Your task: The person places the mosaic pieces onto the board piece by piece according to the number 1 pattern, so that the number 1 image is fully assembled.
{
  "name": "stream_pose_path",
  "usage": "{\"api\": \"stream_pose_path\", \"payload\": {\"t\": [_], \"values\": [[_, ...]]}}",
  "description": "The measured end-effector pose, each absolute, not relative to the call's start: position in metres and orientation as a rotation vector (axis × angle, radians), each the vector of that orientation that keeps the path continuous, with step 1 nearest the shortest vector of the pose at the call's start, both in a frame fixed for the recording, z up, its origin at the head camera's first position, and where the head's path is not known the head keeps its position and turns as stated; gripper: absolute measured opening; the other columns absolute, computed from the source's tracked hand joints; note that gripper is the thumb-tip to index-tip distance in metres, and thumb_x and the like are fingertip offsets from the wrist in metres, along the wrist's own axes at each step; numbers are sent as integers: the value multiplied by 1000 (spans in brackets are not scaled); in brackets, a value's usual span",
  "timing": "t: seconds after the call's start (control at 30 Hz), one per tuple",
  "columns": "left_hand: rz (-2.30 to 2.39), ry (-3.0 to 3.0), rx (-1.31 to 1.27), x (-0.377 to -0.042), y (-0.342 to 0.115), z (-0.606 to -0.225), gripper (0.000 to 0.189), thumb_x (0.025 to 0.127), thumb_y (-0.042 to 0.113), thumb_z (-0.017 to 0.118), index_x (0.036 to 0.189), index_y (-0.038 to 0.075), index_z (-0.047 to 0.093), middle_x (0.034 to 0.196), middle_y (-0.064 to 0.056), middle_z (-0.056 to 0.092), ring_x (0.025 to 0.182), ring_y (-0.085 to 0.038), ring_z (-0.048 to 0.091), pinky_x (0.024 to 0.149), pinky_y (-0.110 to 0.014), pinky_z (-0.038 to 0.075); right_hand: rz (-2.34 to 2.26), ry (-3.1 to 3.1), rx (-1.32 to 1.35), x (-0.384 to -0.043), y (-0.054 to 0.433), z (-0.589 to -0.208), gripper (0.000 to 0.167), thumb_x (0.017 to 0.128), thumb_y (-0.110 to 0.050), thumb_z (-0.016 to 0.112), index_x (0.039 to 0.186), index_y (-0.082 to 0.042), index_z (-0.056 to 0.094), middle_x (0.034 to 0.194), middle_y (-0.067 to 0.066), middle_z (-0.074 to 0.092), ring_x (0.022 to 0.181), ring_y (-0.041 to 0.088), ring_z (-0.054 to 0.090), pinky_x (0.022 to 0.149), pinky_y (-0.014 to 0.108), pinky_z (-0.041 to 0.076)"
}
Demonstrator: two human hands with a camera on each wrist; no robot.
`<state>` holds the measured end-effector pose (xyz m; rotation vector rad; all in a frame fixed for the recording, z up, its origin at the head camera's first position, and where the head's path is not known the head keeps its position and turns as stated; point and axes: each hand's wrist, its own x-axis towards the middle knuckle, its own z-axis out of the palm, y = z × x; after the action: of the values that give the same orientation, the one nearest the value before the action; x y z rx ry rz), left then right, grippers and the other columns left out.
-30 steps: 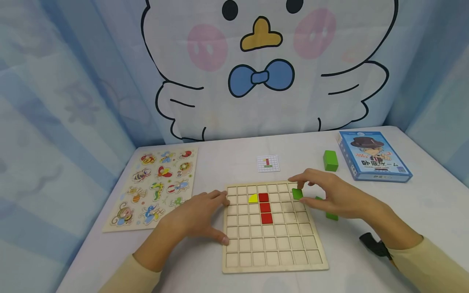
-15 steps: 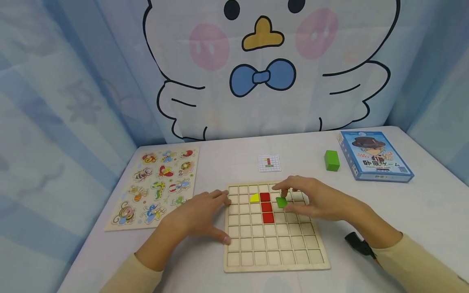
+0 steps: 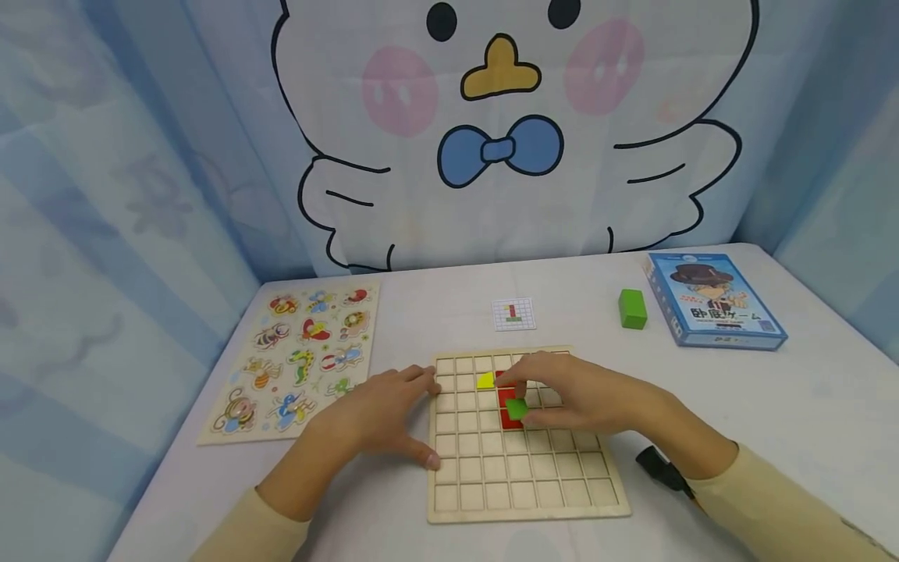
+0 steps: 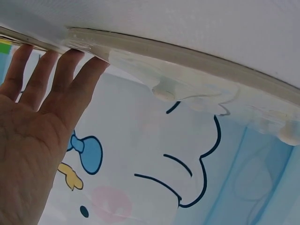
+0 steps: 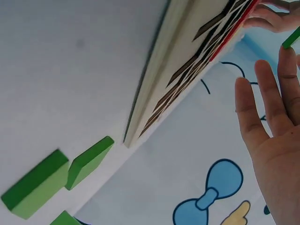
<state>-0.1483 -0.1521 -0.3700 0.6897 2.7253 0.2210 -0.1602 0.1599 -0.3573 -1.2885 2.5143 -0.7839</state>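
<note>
In the head view my right hand [image 3: 590,394] pinches a green square tile [image 3: 517,408] between thumb and fingertips. The tile overlaps the red tiles [image 3: 507,396] standing in a column on the wooden grid board [image 3: 534,515]. A yellow piece with a slanted side [image 3: 486,380] sits in a cell to their left. My left hand [image 3: 379,414] touches the board's left edge, its fingertips at the upper part and thumb lower down. The right wrist view shows the green tile's edge at the fingertips of the right hand [image 5: 276,122].
Behind the board lies a small card with a printed grid [image 3: 513,314]. A green block [image 3: 633,309] stands near the blue box [image 3: 716,300]. An insect picture board [image 3: 295,359] is at left. Beside the grid board, more green blocks [image 5: 40,180] show in the right wrist view.
My right hand has carried the green tile leftward and toward me, from the board's upper right to over the red column. The left hand has stayed at the board's edge.
</note>
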Motion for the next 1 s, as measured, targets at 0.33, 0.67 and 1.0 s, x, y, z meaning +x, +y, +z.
{"api": "stream_pose_path", "payload": {"t": [0.33, 0.67, 1.0], "values": [[228, 2732, 701, -150, -153, -369, 99, 65, 78, 79, 145, 24, 54, 162, -2, 41, 141, -32, 47, 114, -53, 43, -686, 2479, -1301, -157, 141, -355, 47, 96, -27, 75, 140, -19, 61, 106, -16, 61, 102, 14, 58, 95, 32, 52], [235, 2728, 691, -149, -154, -368, 98, 65, 76, 81, 145, 25, 54, 162, -2, 41, 141, -33, 47, 114, -53, 43, -544, 2484, -1243, -151, 119, -354, 44, 94, -28, 77, 135, -21, 63, 102, -18, 61, 97, 7, 58, 92, 32, 53], [259, 2716, 717, -147, -155, -371, 98, 66, 76, 81, 144, 23, 54, 161, -2, 42, 140, -33, 48, 114, -52, 44, -490, 2484, -1222, -148, 112, -360, 44, 93, -30, 77, 134, -23, 63, 96, -19, 60, 92, 5, 57, 88, 28, 51]]}}
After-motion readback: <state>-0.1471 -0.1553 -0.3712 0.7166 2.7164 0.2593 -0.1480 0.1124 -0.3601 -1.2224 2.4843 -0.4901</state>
